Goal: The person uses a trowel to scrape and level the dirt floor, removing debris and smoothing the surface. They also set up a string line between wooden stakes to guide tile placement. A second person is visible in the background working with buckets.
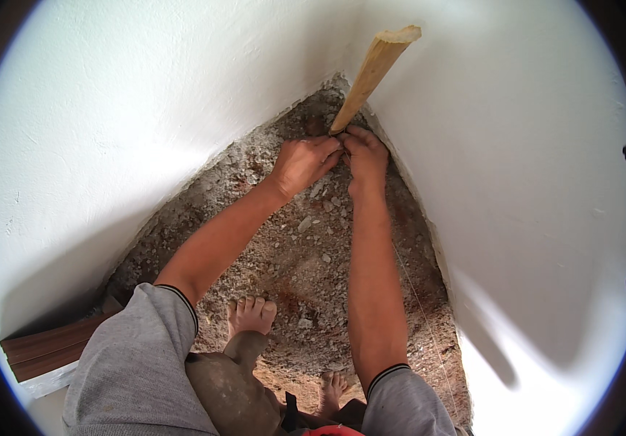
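Stake in the corner of white walls, my left hand and right hand close together at its lower end, clamped or not I cannot tell; I should steady it, keeping the thin string taut.

We are finding our widest passage over the rubble ground, between our left forearm at 9 o'clock and our right forearm at 4. At 1 o'clock the wooden stake is standing in the way, tilted, and our left fingers and right fingers are crowding its lower end. The left wall is closing off 10 o'clock, the right wall is closing off 2, and both are narrowing the room into a corner at 12. Toward 5 o'clock a thin string is crossing, while our left foot is obstructing 7.
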### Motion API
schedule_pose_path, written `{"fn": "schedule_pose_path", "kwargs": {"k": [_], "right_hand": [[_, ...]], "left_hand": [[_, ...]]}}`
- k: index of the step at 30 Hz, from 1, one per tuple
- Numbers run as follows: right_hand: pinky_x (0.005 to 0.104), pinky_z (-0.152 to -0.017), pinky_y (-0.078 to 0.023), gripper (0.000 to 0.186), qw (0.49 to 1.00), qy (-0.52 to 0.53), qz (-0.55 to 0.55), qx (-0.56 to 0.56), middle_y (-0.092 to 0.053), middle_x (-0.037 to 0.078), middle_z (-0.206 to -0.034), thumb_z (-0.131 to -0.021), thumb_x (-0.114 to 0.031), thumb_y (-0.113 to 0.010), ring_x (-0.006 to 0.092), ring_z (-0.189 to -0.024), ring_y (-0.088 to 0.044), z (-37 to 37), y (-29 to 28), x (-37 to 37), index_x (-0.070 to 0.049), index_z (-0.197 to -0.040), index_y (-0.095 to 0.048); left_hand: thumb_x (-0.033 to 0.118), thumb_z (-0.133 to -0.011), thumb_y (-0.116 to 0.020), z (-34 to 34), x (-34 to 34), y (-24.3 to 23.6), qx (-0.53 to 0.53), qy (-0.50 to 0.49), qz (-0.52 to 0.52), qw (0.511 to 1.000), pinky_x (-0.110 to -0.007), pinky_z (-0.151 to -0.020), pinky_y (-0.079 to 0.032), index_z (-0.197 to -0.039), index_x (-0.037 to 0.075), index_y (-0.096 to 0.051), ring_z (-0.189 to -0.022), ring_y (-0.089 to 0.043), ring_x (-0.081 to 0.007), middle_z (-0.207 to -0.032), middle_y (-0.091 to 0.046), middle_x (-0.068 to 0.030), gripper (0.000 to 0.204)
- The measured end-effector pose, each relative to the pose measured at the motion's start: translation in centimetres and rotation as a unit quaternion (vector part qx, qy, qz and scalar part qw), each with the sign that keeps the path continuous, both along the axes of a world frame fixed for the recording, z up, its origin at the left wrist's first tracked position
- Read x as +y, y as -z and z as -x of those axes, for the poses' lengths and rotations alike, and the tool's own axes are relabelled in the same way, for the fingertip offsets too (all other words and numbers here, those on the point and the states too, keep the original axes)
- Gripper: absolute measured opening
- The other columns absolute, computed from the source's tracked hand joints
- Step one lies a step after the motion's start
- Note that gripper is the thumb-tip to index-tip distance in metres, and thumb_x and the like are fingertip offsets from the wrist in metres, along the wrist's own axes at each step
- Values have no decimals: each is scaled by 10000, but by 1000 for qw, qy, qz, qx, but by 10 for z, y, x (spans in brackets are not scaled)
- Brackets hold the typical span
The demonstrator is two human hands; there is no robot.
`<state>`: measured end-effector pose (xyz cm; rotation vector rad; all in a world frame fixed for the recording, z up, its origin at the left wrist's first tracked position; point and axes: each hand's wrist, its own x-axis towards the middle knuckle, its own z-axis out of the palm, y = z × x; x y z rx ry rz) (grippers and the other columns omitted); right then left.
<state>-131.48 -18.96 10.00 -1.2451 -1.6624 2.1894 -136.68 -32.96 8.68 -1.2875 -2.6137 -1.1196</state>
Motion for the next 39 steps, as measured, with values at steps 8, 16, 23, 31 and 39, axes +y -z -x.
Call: {"fn": "schedule_pose_path", "kwargs": {"k": [8, 16, 23, 31, 39], "right_hand": [[357, -880, -459, 250, 1000, 1, 13, 15, -739, 45, -1106, -968, -129, -670, 164, -1011, -649, -1, -1, -1, -47, -1202, -703], [357, -860, -525, 211, 988, 4, -152, 9, -767, 76, -1047, -973, -79, -674, 214, -939, -699, -2, -7, -11, 18, -1153, -725], [371, -815, -552, 160, 919, 57, -388, 51, -771, 157, -981, -966, -62, -663, 310, -863, -726, -8, -18, -26, -1, -1096, -732], [320, -795, -534, 136, 978, 180, -43, 94, -703, 95, -1008, -1009, -38, -640, 150, -867, -649, -40, -30, -68, -1, -1127, -583], [281, -738, -511, 132, 976, 195, 5, 100, -673, 73, -958, -1012, -11, -631, 113, -828, -617, -44, -36, -78, -35, -1105, -540]], "left_hand": [[115, -888, -781, 0, 0, -1, 4, 1, -4, 1000, -423, -658, -614, -1004, 87, -696, -814, -738, -333, -935, -744, -94, 147], [99, -865, -792, 1, 0, 2, 7, 8, -24, 1000, -432, -649, -602, -986, 81, -682, -799, -730, -344, -915, -728, -101, 164], [80, -840, -805, 1, 0, 1, 12, 7, -23, 1000, -430, -643, -593, -968, 75, -671, -787, -728, -342, -898, -718, -105, 185], [84, -860, -798, 2, 0, 7, -23, 7, -54, 998, -404, -682, -616, -1044, 105, -722, -840, -751, -317, -969, -761, -86, 199], [108, -890, -792, 3, -3, 8, -14, 14, -49, 999, -394, -680, -622, -1064, 121, -726, -832, -755, -302, -998, -760, -59, 186]]}}
